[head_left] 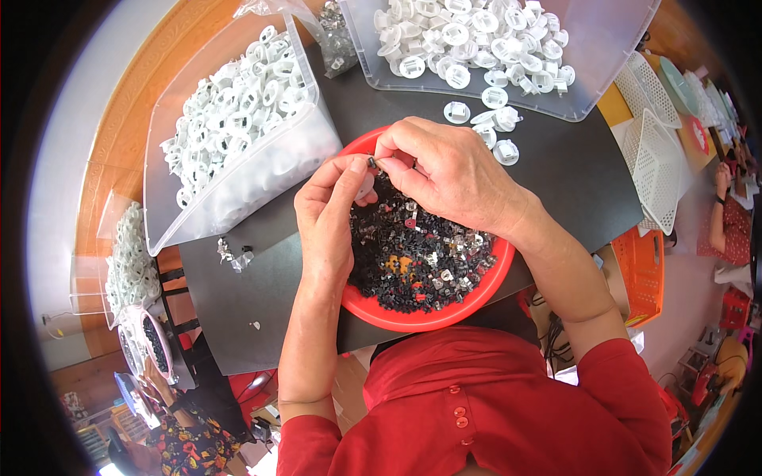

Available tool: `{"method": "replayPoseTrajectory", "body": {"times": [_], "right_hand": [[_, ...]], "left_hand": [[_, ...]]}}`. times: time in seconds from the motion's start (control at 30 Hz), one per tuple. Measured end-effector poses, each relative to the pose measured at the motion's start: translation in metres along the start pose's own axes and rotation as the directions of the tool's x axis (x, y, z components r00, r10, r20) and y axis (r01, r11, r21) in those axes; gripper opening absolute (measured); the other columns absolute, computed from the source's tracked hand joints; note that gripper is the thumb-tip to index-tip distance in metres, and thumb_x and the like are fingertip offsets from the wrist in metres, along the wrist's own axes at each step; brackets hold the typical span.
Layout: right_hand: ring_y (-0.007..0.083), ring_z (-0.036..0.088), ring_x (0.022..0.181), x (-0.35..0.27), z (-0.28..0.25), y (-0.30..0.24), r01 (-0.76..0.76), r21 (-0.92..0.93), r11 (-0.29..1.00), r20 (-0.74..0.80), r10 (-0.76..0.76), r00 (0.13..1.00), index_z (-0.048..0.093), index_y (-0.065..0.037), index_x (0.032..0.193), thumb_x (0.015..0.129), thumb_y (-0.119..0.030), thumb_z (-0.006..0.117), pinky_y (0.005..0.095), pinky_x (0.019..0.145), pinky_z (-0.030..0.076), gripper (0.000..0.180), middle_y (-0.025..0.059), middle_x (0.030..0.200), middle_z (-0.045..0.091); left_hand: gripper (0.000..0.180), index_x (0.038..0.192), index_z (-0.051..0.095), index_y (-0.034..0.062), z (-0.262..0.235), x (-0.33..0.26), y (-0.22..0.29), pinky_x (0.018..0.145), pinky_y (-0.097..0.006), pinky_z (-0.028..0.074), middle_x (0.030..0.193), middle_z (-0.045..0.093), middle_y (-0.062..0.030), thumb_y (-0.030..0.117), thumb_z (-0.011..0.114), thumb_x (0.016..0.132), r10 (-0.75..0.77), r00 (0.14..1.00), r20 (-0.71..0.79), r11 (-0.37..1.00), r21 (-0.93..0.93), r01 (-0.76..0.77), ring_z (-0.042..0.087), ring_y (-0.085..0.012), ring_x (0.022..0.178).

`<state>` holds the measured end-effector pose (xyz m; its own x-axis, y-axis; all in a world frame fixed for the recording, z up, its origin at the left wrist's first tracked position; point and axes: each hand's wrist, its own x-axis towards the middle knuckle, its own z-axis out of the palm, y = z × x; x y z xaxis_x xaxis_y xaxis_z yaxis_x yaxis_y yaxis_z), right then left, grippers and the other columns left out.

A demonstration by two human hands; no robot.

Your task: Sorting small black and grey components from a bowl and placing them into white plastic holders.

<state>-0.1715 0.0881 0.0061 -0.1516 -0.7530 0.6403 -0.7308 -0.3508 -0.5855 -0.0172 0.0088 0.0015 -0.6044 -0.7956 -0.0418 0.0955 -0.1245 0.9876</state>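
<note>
My left hand is closed around a round white plastic piece, part of which its fingers hide. Between the fingertips of both hands sits a small black part. My right hand pinches at this part with thumb and forefinger. Both hands are over the upper side of a red basin. Inside the basin lies a heap of tiny black and metallic parts, with a few orange and red bits among them.
At the left, a clear bin holds many white ring-like pieces. Another clear bin at the back holds white round pieces. Several loose white pieces lie before it on the dark table. White baskets and other people are farther out.
</note>
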Motion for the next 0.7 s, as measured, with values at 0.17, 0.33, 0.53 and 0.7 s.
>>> {"method": "replayPoseTrajectory", "body": {"times": [0.17,0.33,0.53,0.7], "right_hand": [[0.0304,0.062,0.065,-0.0002,0.0008,-0.0001,-0.007,0.007,1.000,-0.018,0.007,1.000,0.053,-0.004,0.082,0.083,-0.009,0.062,0.0390,0.055,0.048,0.010,0.0106,0.073,0.060],[0.0305,0.062,0.064,-0.0002,0.0008,0.0002,-0.003,0.012,1.000,-0.022,0.003,1.000,0.054,-0.004,0.082,0.083,-0.009,0.062,0.0390,0.055,0.049,0.009,0.0104,0.072,0.060],[0.0306,0.061,0.064,-0.0003,0.0000,-0.0005,-0.007,-0.010,1.000,-0.013,0.007,1.000,0.053,-0.004,0.081,0.083,-0.009,0.061,0.0389,0.054,0.048,0.009,0.0101,0.072,0.060],[0.0307,0.061,0.063,-0.0006,0.0019,-0.0005,-0.012,0.027,1.000,-0.018,0.013,1.000,0.052,-0.004,0.080,0.083,-0.008,0.060,0.0394,0.055,0.047,0.010,0.0103,0.071,0.059]], "left_hand": [[0.026,0.103,0.066,0.0001,0.0006,-0.0007,0.0013,0.071,-0.024,0.043,0.083,0.063,-0.0022,0.023,0.056,0.095,0.014,1.000,0.018,0.998,0.054,-0.015,0.056,-0.0100,0.074],[0.031,0.104,0.065,-0.0026,-0.0001,0.0009,0.0008,0.071,-0.025,0.044,0.084,0.063,-0.0047,0.024,0.052,0.097,-0.029,0.999,0.043,0.997,-0.071,0.032,0.057,-0.0122,0.075],[0.025,0.104,0.066,-0.0006,-0.0009,0.0011,0.0007,0.070,-0.025,0.044,0.084,0.064,-0.0040,0.021,0.054,0.096,-0.029,0.998,0.056,0.998,-0.056,0.032,0.057,-0.0118,0.074],[0.019,0.098,0.066,0.0019,0.0012,0.0005,0.0007,0.068,-0.023,0.043,0.081,0.064,-0.0021,0.019,0.063,0.091,-0.004,0.999,0.041,0.998,-0.059,0.006,0.057,-0.0097,0.072]]}}
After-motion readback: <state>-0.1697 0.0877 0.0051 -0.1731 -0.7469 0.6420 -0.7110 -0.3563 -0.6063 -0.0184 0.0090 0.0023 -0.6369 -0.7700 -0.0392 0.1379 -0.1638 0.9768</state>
